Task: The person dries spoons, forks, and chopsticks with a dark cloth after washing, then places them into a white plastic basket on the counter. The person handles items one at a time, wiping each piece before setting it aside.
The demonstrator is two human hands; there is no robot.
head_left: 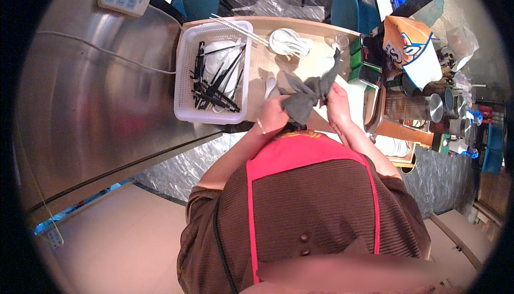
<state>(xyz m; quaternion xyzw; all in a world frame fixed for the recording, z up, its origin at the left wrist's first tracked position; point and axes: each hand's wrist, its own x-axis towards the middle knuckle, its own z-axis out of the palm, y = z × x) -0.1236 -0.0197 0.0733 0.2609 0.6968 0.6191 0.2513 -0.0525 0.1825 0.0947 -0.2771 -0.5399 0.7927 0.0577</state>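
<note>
The person wears a brown ribbed top with short sleeves, two round brown buttons down the front. Over it runs a pink-red apron bib with thin pink straps edging either side. A thin black cord trails along the left of the chest. The forearms are bare, and the left hand (pixel 272 113) carries a ring on one finger.

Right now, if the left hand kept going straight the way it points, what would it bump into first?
Probably the white spoon lying on the counter just past the left hand, which grips a grey cloth. Depth is hard to judge; the hand might pass above it.
</note>
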